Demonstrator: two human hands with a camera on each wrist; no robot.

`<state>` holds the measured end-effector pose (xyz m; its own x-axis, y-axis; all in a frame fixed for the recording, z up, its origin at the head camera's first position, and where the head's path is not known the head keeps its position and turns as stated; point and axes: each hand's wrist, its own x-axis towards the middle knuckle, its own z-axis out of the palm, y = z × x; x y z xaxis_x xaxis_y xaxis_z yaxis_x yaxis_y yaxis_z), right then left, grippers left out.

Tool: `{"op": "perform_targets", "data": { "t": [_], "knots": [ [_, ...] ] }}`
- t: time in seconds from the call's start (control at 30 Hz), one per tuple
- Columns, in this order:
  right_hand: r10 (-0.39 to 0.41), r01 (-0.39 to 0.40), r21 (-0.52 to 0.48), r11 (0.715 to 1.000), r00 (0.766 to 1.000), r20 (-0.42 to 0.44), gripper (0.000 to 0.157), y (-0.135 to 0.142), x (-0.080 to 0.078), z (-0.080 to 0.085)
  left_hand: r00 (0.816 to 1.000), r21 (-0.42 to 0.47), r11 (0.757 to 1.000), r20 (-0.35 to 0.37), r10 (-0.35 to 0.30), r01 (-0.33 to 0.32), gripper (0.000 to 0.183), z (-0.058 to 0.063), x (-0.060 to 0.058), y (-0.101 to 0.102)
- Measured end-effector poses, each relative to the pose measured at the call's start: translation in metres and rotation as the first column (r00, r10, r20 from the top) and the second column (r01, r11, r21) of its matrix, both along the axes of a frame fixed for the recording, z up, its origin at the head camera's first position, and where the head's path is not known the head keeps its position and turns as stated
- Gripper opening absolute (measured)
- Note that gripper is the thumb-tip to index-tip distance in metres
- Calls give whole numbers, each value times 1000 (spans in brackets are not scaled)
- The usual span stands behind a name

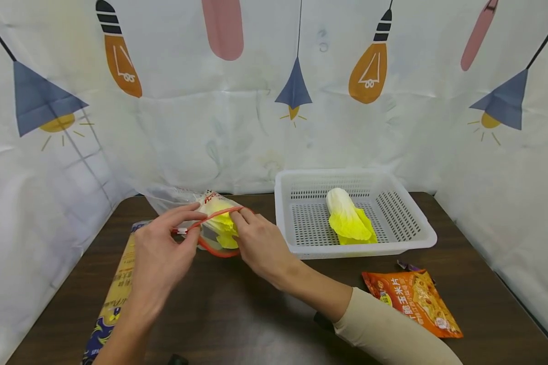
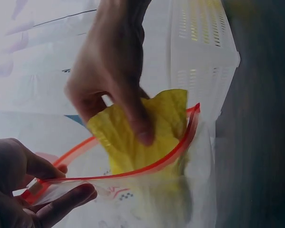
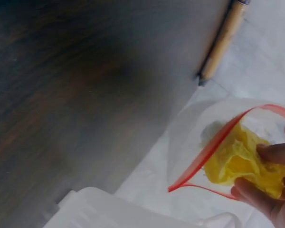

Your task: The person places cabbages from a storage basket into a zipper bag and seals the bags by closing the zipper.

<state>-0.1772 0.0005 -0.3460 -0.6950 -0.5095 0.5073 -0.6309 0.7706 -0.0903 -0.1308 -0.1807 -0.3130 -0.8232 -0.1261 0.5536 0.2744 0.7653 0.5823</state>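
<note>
A clear zip bag (image 2: 204, 156) with a red zip rim hangs mouth-open between the two hands. My left hand (image 1: 164, 248) pinches one end of the rim, close to the white slider (image 1: 181, 231). A baby napa cabbage (image 2: 142, 137) is partly inside the bag, its yellow leaves at the mouth and its paler part behind the clear plastic. My right hand (image 1: 265, 248) grips those leaves, thumb on one side, as the left wrist view shows. In the right wrist view the fingers (image 3: 256, 194) pinch the leaf edges within the red rim.
A white perforated basket (image 1: 356, 249) holds another baby napa cabbage (image 1: 349, 218) at the back right. Beside my right forearm lies an orange snack packet (image 1: 413, 301), with a small purple wrapper (image 1: 407, 266) behind it. A long yellow-and-blue box (image 1: 114, 299) lies along the table's left side.
</note>
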Motion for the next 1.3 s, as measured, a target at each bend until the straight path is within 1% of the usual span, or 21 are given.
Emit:
{"op": "perform_targets", "data": {
  "t": [0.07,0.17,0.27,0.43,0.6,0.67,0.77,0.9,0.97,1.03,1.07,1.13,1.2,1.3],
  "knots": [
    [-45,42,51,998,997,64,44,-1,-1,-2,1000,5,1000,5,1,-1,22,1,0,-1],
    [-111,93,124,988,983,147,43,-1,-1,-3,1000,3,1000,8,-2,2,22,2,1,-1],
    [-145,118,162,980,974,172,41,-1,0,-3,1000,-6,1000,-19,-5,5,22,2,1,0],
    [-171,139,196,971,972,160,34,-1,10,3,997,-10,1000,-72,1,-2,22,3,2,1],
    [-200,166,220,961,969,144,38,-2,21,12,995,4,1000,-101,10,-10,22,6,5,0],
    [-206,173,229,958,970,128,37,-3,24,14,994,3,1000,-112,13,-13,22,7,5,0],
    [-182,158,225,961,979,91,34,-5,27,14,992,10,1000,-128,11,-10,23,7,5,-2],
    [-110,108,189,976,994,1,28,-7,26,9,990,18,1000,-142,6,-3,26,6,4,-4],
    [-95,102,184,978,994,-47,28,-9,24,5,990,22,1000,-140,4,-1,26,6,3,-5],
    [-105,117,197,973,992,-72,31,-12,23,1,990,25,1000,-140,-3,6,27,6,3,-5],
    [-116,129,208,970,990,-74,32,-13,22,-1,991,25,1000,-137,-5,9,27,5,2,-5],
    [-150,157,240,958,987,-48,37,-15,20,-4,992,27,1000,-123,-11,15,26,4,2,-5],
    [-185,177,272,946,983,2,44,-16,20,-5,994,25,1000,-105,-14,17,25,2,2,-4],
    [-208,177,294,939,975,78,54,-16,21,-4,997,22,1000,-83,-10,12,23,2,2,-3]
  ]
}}
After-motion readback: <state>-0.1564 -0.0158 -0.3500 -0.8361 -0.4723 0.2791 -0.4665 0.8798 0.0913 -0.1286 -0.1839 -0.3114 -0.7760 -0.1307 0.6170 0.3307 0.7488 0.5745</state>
